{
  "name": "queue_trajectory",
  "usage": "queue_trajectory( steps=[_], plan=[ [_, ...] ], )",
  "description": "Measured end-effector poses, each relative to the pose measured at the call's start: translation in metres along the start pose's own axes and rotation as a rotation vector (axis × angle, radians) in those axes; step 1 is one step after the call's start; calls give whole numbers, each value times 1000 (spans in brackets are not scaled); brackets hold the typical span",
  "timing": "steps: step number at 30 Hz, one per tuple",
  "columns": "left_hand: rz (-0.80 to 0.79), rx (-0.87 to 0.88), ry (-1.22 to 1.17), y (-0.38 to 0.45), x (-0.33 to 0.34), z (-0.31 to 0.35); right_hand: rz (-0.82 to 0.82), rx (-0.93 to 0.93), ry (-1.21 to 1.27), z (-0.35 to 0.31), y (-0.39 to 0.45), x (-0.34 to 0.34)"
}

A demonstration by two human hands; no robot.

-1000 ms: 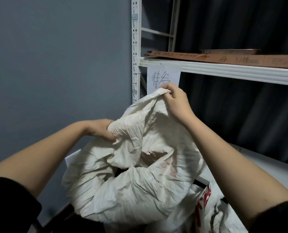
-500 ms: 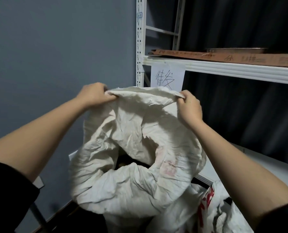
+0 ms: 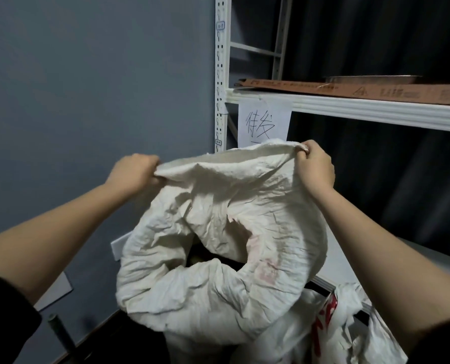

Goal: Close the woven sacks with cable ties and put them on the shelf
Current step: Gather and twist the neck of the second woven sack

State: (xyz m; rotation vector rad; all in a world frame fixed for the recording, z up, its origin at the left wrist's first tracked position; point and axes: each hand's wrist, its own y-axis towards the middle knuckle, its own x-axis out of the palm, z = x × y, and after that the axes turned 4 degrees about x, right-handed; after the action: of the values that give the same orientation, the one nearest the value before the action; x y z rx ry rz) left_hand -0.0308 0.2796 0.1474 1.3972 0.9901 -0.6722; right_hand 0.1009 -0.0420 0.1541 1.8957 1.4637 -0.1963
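Two hands are showing — the left hand [image 3: 133, 172] and the right hand [image 3: 314, 168]. Two sacks are showing — one crumpled white sack [image 3: 218, 232] and one sack with red print [image 3: 326, 319] sitting low beside it. One white shelf [image 3: 376, 111] is crossing the top. One paper sign [image 3: 264, 123] is hanging from it. One flat brown cardboard sheet [image 3: 363, 90] is lying on top.

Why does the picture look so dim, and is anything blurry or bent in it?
Head view: the light is low and flat; the left hand is smeared; the right hand on the woven sack is sharper; the wide lens tilts the shelf beam.
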Motion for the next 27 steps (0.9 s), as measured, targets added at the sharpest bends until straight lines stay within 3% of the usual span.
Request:
queue_trajectory(
  steps=[4,8,10,14,16,19,22,24,25,27],
  plan=[
    [138,-200,-298,13,-21,5,-209,-43,-209,-10,-3,8],
    [73,-246,-271,23,-30,14,-24,-418,-256,-39,-21,12],
    [83,-210,-207,25,-35,21,-18,-602,-346,-59,-26,16],
    [115,-9,76,24,-44,47,-204,-831,-535,-99,-40,36],
    [26,-17,60,24,-48,60,-308,-802,-556,-109,-44,51],
    [-149,-107,-308,23,-57,56,-420,-598,-440,-113,-38,64],
    [-533,-20,-724,12,-62,26,-334,-527,-267,-102,-29,66],
    [-815,63,-727,-2,-52,6,-289,-521,-188,-94,-26,66],
    [-864,62,-677,-9,-41,-3,-276,-523,-166,-92,-26,67],
    [-815,21,-649,-17,-21,-14,-265,-525,-125,-89,-27,66]
  ],
)
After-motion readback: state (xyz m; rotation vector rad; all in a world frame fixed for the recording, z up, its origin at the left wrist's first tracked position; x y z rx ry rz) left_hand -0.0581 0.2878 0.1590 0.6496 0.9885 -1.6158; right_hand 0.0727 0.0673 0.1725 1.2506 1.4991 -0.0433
